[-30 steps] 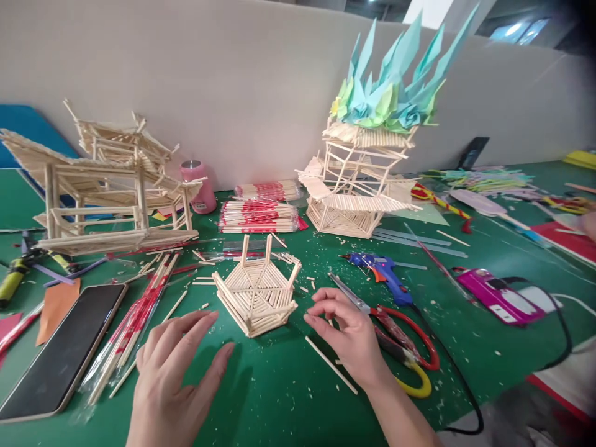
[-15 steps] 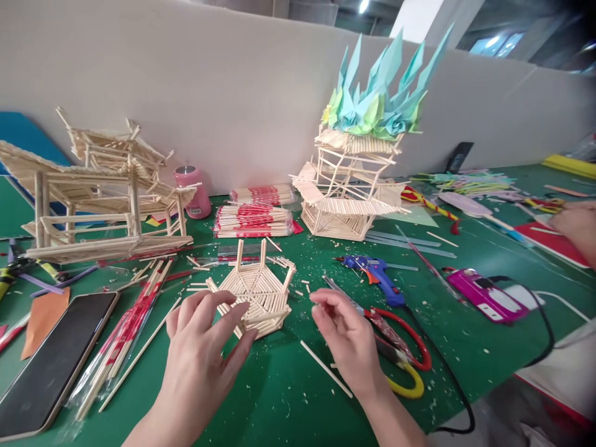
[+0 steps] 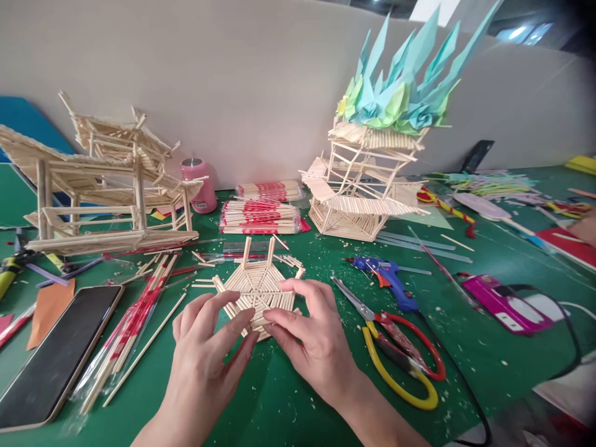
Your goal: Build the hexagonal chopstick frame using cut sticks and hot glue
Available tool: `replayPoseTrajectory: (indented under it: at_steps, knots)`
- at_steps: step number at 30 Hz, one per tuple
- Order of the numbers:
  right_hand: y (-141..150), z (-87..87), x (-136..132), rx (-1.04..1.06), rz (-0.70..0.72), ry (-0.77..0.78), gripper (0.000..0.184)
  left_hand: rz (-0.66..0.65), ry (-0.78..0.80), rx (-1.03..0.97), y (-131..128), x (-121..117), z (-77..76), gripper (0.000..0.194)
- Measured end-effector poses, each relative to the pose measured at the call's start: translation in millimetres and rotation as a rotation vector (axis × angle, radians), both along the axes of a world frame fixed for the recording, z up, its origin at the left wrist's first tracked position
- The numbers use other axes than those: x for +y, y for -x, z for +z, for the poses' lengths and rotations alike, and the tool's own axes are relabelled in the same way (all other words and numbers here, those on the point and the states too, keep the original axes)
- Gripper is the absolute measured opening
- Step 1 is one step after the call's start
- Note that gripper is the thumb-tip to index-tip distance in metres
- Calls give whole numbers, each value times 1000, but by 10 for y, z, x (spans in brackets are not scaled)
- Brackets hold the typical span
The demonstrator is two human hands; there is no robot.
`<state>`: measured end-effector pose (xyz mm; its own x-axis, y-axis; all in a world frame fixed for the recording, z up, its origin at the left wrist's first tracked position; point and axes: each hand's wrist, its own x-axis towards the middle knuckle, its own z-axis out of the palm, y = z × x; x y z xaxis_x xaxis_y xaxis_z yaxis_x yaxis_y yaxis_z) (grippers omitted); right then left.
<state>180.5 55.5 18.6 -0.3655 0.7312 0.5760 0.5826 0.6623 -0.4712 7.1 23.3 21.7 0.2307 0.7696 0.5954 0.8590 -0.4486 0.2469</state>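
A small web-patterned platform of wooden sticks (image 3: 258, 282), with short posts rising from its edge, lies on the green table in front of me. At its near edge, my left hand (image 3: 209, 341) has thumb and fingers closed around the left end of a short wooden stick (image 3: 259, 324). My right hand (image 3: 311, 329) pinches at the right end of that stick, its index finger over the platform's right side. The fingertips hide both ends, and I cannot tell whether the stick is joined to the platform.
Scissors (image 3: 400, 354) and a blue glue gun (image 3: 384, 276) lie to the right, with a magenta power box (image 3: 505, 304) beyond. A phone (image 3: 60, 354) and bagged sticks (image 3: 135, 323) lie left. Stick buildings (image 3: 93, 186) and a paper-topped stick tower (image 3: 358, 180) stand behind. Another person's hand (image 3: 584, 230) shows far right.
My right hand has moved left from beside the scissors to the platform's near edge, and its fingers have closed there. My left hand keeps its grip. The view has shifted slightly.
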Motion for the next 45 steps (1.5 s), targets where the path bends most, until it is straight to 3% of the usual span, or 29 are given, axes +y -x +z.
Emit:
replayPoseTrajectory:
  at_steps: [17,23,26,32,40,45]
  knots:
    - [1,6,32,0,30,12,14,15,7,-1,2,11,-7,17]
    - [-102,11,18,8,33,88,45,5,4,26,21,11,29,30]
    - [-193,-17,-24,101,-2,230,52,-15,-32,67,-9,20,73,28]
    - [-258,-110,-63,282,18,501,28,-74,-97,197,-201,120,150,16]
    - [-222,-129,29,409,103,547,13,-140,-4,259,-283,214,162,18]
    - [-220,-145,52,419,110,575,12,-116,47,178,-341,201,165,16]
